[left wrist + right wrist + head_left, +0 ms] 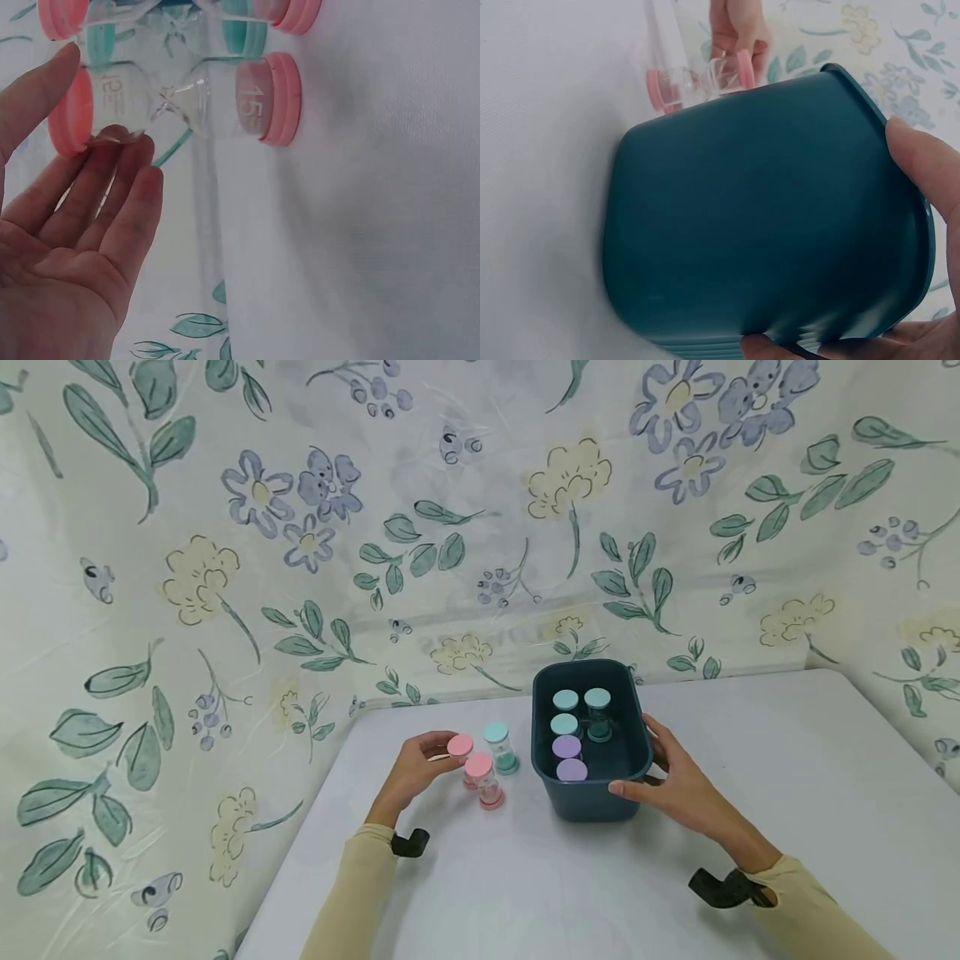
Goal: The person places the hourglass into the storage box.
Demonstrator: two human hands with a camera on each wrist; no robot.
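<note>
Pink-capped clear hourglass [180, 101] in pinching left hand [412, 772], teal bin [596, 802] in gripping right hand [684, 787]

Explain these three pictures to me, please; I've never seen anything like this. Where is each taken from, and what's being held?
There is no robot here, only a person's two bare hands. The wide picture comes from a camera on the head, looking forward and down. The other two come from cameras on the wrists, so things look close and turned sideways.

The white table has clear hourglass-shaped timers with pink caps, one with light teal caps, and a dark teal, plastic-looking bin. Inside it, five more show: three light teal caps, two purple caps.

The left hand has its thumb and fingers around the farther pink timer; I can't tell whether it is lifted. The right hand holds the bin's side and rim.
</note>
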